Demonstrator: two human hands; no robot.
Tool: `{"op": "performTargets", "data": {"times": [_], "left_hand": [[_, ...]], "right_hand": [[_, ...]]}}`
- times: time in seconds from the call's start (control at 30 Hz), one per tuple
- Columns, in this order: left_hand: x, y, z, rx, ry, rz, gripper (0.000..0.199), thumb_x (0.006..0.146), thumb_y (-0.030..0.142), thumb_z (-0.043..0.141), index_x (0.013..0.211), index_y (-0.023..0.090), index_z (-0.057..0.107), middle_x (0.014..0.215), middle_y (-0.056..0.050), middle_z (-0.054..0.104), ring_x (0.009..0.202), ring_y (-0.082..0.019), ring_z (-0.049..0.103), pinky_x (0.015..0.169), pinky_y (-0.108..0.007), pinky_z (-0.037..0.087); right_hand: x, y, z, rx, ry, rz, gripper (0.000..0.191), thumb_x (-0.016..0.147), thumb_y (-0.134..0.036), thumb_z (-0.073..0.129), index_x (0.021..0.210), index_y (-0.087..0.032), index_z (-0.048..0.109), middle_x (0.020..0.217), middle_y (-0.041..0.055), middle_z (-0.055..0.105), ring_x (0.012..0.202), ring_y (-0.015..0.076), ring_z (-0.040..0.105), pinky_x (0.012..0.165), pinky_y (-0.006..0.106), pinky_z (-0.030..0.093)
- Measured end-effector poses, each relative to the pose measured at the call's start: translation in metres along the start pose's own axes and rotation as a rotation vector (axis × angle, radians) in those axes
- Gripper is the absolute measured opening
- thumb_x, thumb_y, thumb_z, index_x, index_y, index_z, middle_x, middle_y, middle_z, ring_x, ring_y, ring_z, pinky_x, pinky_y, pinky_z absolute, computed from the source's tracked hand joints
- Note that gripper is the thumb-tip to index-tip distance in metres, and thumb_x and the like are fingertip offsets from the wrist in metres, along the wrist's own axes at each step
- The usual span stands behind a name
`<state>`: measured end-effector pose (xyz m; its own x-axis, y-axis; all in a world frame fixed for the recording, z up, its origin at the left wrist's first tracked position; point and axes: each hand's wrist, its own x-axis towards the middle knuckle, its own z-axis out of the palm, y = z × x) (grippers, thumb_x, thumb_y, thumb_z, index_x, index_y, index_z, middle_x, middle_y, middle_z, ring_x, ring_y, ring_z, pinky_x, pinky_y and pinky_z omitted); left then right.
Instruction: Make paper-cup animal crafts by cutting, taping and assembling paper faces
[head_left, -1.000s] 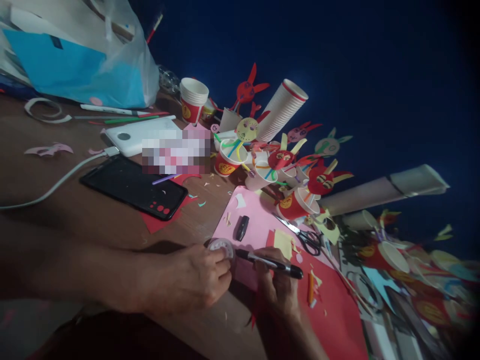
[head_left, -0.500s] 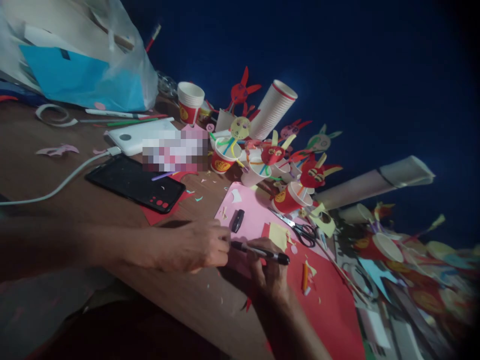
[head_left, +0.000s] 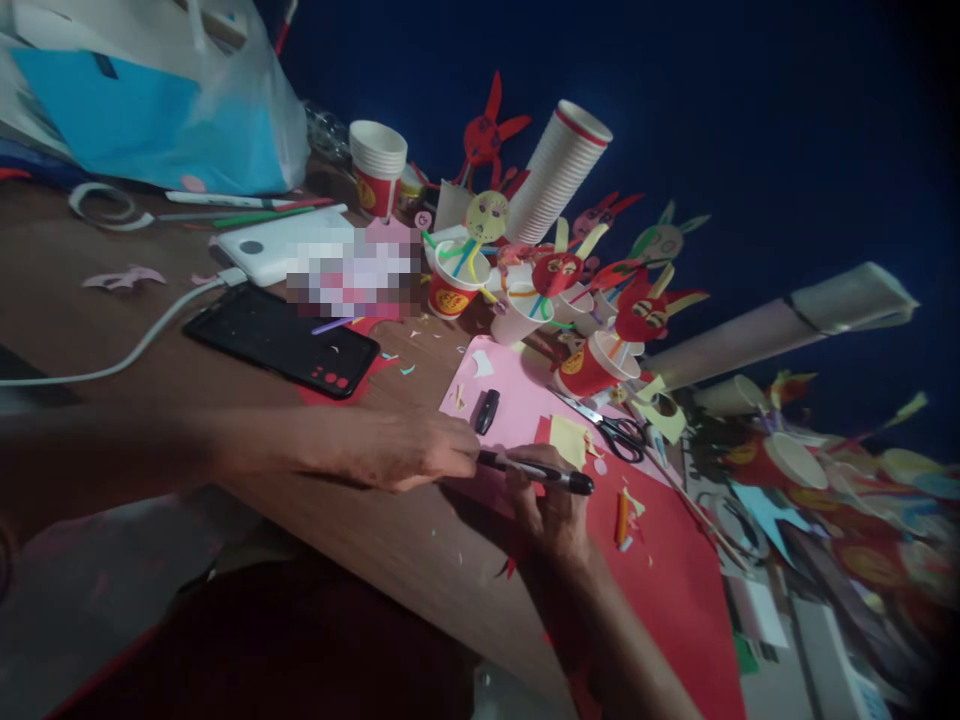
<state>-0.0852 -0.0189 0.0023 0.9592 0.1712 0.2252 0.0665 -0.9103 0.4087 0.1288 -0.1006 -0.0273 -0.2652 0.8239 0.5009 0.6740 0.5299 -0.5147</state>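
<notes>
A black and silver marker (head_left: pixel 544 472) is gripped by my right hand (head_left: pixel 551 505), its thin end pointing left toward my left hand. My left hand (head_left: pixel 431 450) is closed, its fingertips pressed together by the marker's left end; whatever they hold is hidden. A loose black cap (head_left: pixel 487 411) lies on the pink sheet (head_left: pixel 469 385) just above both hands. Under and right of my right hand spreads a red sheet (head_left: pixel 667 560). Black-handled scissors (head_left: pixel 621 437) rest at the pink sheet's right edge, near a yellow paper scrap (head_left: pixel 568 440).
Behind stand paper cups with red and yellow paper faces (head_left: pixel 559 272) and a tall cup stack (head_left: pixel 562 170). A black phone case (head_left: pixel 281 342), white device (head_left: pixel 262 245) with cable and plastic bag (head_left: pixel 289 130) are at left. A long roll (head_left: pixel 765 330) lies back right.
The view has shifted, so the table items appear higher and slightly right. Both hands keep nearly the same pose, with the marker still in my right hand.
</notes>
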Motion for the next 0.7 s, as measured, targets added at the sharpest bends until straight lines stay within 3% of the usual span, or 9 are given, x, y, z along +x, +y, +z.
{"op": "performTargets", "data": {"times": [0.1, 0.17, 0.37, 0.7], "left_hand": [[0.002, -0.003, -0.004, -0.038, -0.121, 0.049, 0.016, 0.083, 0.005, 0.048, 0.094, 0.011, 0.058, 0.100, -0.012, 0.060, 0.096, -0.019, 0.053, 0.082, -0.028, 0.042], [0.002, -0.006, -0.005, -0.050, -0.096, 0.012, 0.016, 0.083, 0.008, 0.049, 0.098, 0.010, 0.056, 0.103, -0.015, 0.058, 0.100, -0.021, 0.052, 0.085, -0.031, 0.041], [0.002, -0.009, -0.004, -0.046, -0.100, 0.008, 0.021, 0.081, 0.010, 0.054, 0.103, 0.010, 0.055, 0.107, -0.014, 0.058, 0.104, -0.022, 0.050, 0.090, -0.033, 0.040], [0.001, -0.008, -0.008, -0.025, -0.128, 0.008, 0.015, 0.083, 0.011, 0.052, 0.093, 0.017, 0.062, 0.102, -0.009, 0.059, 0.094, -0.018, 0.053, 0.082, -0.026, 0.039]], "right_hand": [[-0.001, 0.000, 0.000, -0.002, -0.007, -0.012, 0.021, 0.083, -0.011, 0.051, 0.102, -0.021, 0.052, 0.083, 0.0034, 0.062, 0.073, 0.0157, 0.058, 0.064, 0.029, 0.048], [-0.002, 0.000, 0.000, -0.013, -0.008, -0.032, 0.023, 0.082, -0.011, 0.050, 0.103, -0.021, 0.051, 0.084, 0.0043, 0.062, 0.075, 0.0174, 0.059, 0.065, 0.031, 0.049], [-0.002, -0.004, -0.002, -0.091, -0.051, -0.120, 0.019, 0.081, -0.010, 0.051, 0.097, -0.020, 0.053, 0.076, 0.0038, 0.061, 0.065, 0.0160, 0.057, 0.057, 0.028, 0.046], [-0.005, -0.017, -0.006, -0.168, -0.114, -0.195, 0.008, 0.081, -0.016, 0.053, 0.089, -0.019, 0.053, 0.063, -0.0003, 0.056, 0.055, 0.0132, 0.052, 0.051, 0.024, 0.040]]}}
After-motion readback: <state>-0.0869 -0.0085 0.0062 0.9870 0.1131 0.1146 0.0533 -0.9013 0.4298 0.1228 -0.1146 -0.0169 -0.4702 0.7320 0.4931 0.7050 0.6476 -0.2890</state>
